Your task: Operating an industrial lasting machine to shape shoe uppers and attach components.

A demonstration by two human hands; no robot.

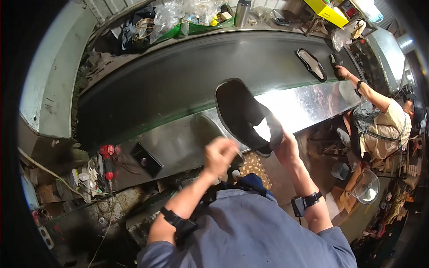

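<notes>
A black shoe [239,105] is raised over the near metal edge of the bench, its toe pointing away and to the left. My right hand [286,149] grips it at the heel end, and a bright patch shows through beside the fingers. My left hand [220,155] is just left of the heel, apart from the shoe and somewhat blurred. Its fingers look curled together; what they hold, if anything, cannot be made out. Farther right on the dark belt [152,80] lies another black shoe [311,65] with a pale insole.
At the right, a co-worker's hand [342,72] touches a dark shoe [336,62]. A phone [146,160] and a red power tool [107,154] lie at the bench's left end. A metal flask [242,13] and plastic bags [172,18] line the back ledge. A clear round container [366,186] stands lower right.
</notes>
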